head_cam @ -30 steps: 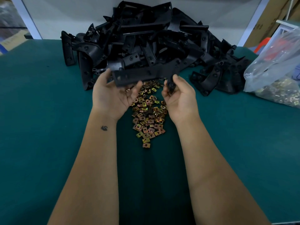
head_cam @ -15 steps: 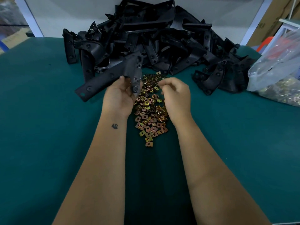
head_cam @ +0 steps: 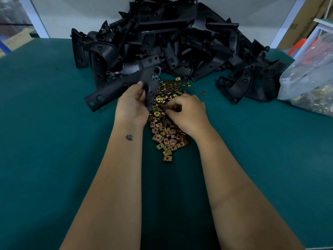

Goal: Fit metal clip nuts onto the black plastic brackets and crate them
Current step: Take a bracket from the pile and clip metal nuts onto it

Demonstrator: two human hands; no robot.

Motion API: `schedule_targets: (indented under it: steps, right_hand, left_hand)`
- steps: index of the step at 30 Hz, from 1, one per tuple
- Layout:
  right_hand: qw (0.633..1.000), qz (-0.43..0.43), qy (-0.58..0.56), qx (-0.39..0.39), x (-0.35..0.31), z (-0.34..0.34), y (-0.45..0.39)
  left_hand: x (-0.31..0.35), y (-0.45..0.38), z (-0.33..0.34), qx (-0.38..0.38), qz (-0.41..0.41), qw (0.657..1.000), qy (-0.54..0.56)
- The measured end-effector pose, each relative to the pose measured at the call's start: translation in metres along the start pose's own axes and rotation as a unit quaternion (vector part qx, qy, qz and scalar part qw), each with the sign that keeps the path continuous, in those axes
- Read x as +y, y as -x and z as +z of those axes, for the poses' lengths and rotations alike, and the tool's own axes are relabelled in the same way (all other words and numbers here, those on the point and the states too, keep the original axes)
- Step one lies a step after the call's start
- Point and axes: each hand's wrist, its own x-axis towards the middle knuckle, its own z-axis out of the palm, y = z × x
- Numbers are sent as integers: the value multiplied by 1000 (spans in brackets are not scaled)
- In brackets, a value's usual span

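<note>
Right hand (head_cam: 187,112) fingertips hidden, curled down into the clip nut pile (head_cam: 166,121), any nut pinched unclear, left hand (head_cam: 132,105) palm up gripping a black bracket (head_cam: 122,86) above green table (head_cam: 45,141), bracket heap (head_cam: 171,44) behind, top cropped

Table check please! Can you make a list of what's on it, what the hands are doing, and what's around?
Surface: green table.
Job's things: held bracket; bracket pile at the back; loose clip nuts in the middle.
Clutter: plastic bag with more metal pieces, at right.
Grippers: left hand grips the held bracket; right hand reaches into the clip nuts, fingers curled.
Cables: nothing seen.
Surroundings: cardboard boxes behind right; no crate seen.
</note>
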Motion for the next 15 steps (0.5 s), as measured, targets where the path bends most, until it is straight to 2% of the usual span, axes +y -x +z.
schedule_targets:
  steps: [4,6,10,15]
  right_hand:
    - [999,-10,-22,22,-2,0,1]
    - [994,-3,-97,59,-4,-1,2]
    - [954,52,-274,112,-6,-7,2]
    - [902,85,-413,97,-3,-10,0]
  left_hand:
    - [-5,-1,2,-18,-9,999,-28]
    - [-9,0,4,-29,-14,999,-27]
    - [-15,2,5,-39,-17,999,-22]
    - [-19,10,9,-66,-45,997,-5]
